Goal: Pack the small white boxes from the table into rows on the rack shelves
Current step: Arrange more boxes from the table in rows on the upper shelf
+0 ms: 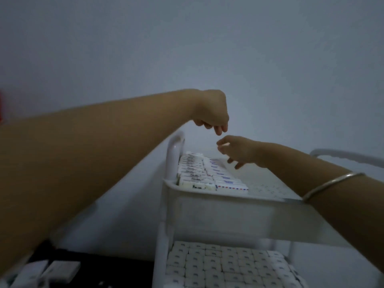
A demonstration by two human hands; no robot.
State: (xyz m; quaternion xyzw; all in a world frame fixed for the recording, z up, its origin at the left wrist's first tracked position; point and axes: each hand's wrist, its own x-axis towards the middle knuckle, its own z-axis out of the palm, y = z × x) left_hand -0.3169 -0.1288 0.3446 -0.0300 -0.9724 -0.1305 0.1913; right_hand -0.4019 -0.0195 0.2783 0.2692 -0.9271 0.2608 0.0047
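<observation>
Small white boxes (207, 175): two rows, packed side by side along the left part of the top shelf (228, 204) of the white rack (173, 159); the rest of that shelf's perforated floor is bare. Lower shelf (164, 254): covered edge to edge with more boxes in tight rows. A few loose boxes lie on the dark table (116, 267) at lower left, blurred. Left hand (212, 111): raised above the far end of the top shelf, fingers curled down under the palm; no box seen in them, but the dim picture does not let me tell whether they pinch anything. Right hand (239, 149): just below and beside it, over the far end of the rows, fingers loosely spread, holding nothing. Thin metal bangle (330, 185) on right forearm. Plain grey wall (270, 59) behind.
</observation>
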